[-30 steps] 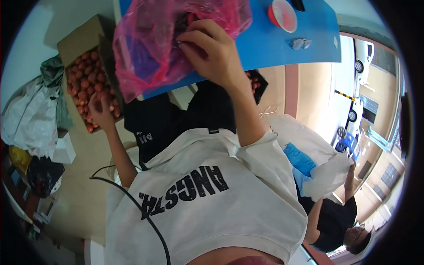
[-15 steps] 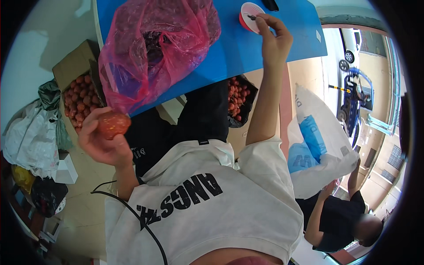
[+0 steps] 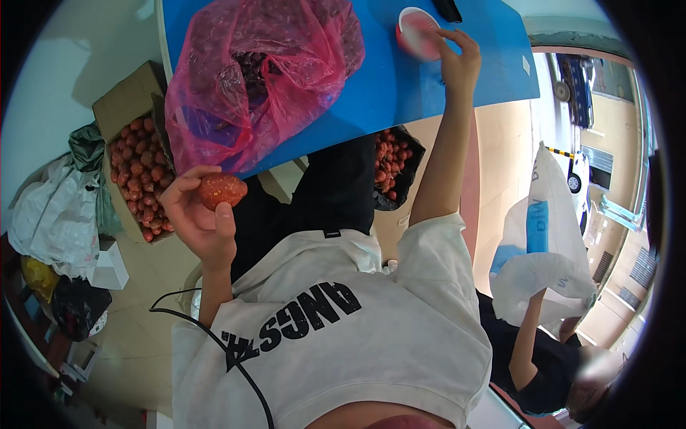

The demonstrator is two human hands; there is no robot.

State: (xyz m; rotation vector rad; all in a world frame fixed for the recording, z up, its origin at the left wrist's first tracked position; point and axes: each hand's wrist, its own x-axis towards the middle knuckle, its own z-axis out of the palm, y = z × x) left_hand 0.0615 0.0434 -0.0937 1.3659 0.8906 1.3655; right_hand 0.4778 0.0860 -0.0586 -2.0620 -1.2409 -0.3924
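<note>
A rough red egg-shaped ball (image 3: 222, 191) with golden specks sits between the fingertips and thumb of my left hand (image 3: 202, 222), in front of the blue table's near edge. My right hand (image 3: 459, 63) reaches over the table to a small red-and-white cup (image 3: 418, 30). Its thumb and fingers come together at the cup's right rim. A pale smear of motion crosses the cup's lower part, and what those fingers hold is too blurred to name. A large pink plastic bag (image 3: 300, 86) with dark contents lies open on the table, left of the cup.
A cardboard box (image 3: 128, 96) of similar red balls stands at left, and a black bag (image 3: 409, 164) holds more under the table (image 3: 493, 71). White bags (image 3: 53, 214) lie far left. A black object (image 3: 448, 10) lies beyond the cup. At right another person (image 3: 532, 357) handles a large white sack (image 3: 536, 286).
My left hand has moved right with the red ball and turned it. The small dark piece at my right fingertips no longer shows. The other person's sack has shifted and changed shape.
</note>
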